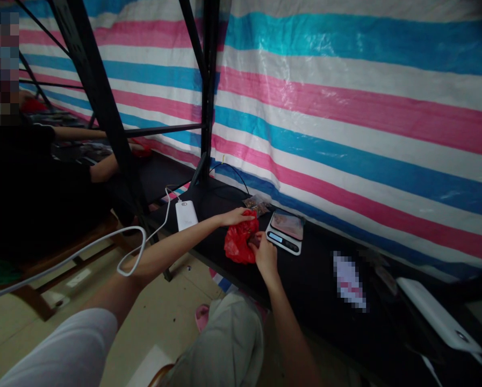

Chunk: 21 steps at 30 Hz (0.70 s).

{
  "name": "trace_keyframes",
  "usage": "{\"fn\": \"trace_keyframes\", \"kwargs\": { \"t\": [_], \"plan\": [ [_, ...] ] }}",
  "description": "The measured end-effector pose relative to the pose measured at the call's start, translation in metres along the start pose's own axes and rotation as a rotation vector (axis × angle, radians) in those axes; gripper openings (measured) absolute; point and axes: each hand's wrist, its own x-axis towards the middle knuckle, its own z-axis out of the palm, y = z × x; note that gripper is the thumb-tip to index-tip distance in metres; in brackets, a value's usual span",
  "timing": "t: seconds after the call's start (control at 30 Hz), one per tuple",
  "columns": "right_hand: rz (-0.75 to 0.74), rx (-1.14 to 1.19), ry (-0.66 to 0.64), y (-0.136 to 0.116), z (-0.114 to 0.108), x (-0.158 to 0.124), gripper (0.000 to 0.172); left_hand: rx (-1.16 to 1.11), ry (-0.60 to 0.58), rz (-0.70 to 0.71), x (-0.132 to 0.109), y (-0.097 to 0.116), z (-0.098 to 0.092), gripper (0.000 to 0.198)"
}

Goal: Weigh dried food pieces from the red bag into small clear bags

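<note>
A crumpled red plastic bag (237, 243) is between my hands over the black table. My left hand (237, 216) is closed on the bag's upper edge. At the bag's right side is my right hand (265, 251), its fingers pinched at the bag's opening around something small and brownish that I cannot make out. Just right of that hand sits a white kitchen scale (284, 244) with a lit display and a plate on top. Behind the bag lies a clear plastic bag (257, 204) of small brownish pieces.
A white power bank (186, 215) with a white cable lies left of my left forearm; the cable loops across that arm. Another white device (438, 314) is at the far right. A black metal post (208, 97) rises behind the table (309, 290). A person in black (43, 193) works at left.
</note>
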Motion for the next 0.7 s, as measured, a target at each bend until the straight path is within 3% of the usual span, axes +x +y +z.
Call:
{"fn": "trace_keyframes", "kwargs": {
  "t": [0.27,0.5,0.7],
  "plan": [
    [0.003,0.077,0.017,0.006,0.006,-0.001,0.025,0.132,0.035,0.006,0.005,0.002,-0.002,0.033],
    [0.054,-0.050,0.024,0.000,0.000,-0.006,0.025,0.279,0.102,-0.191,0.005,-0.012,-0.007,0.022],
    [0.059,-0.262,0.009,-0.020,-0.018,-0.007,0.025,0.026,0.062,-0.251,0.007,-0.029,0.001,0.026]
  ]
}}
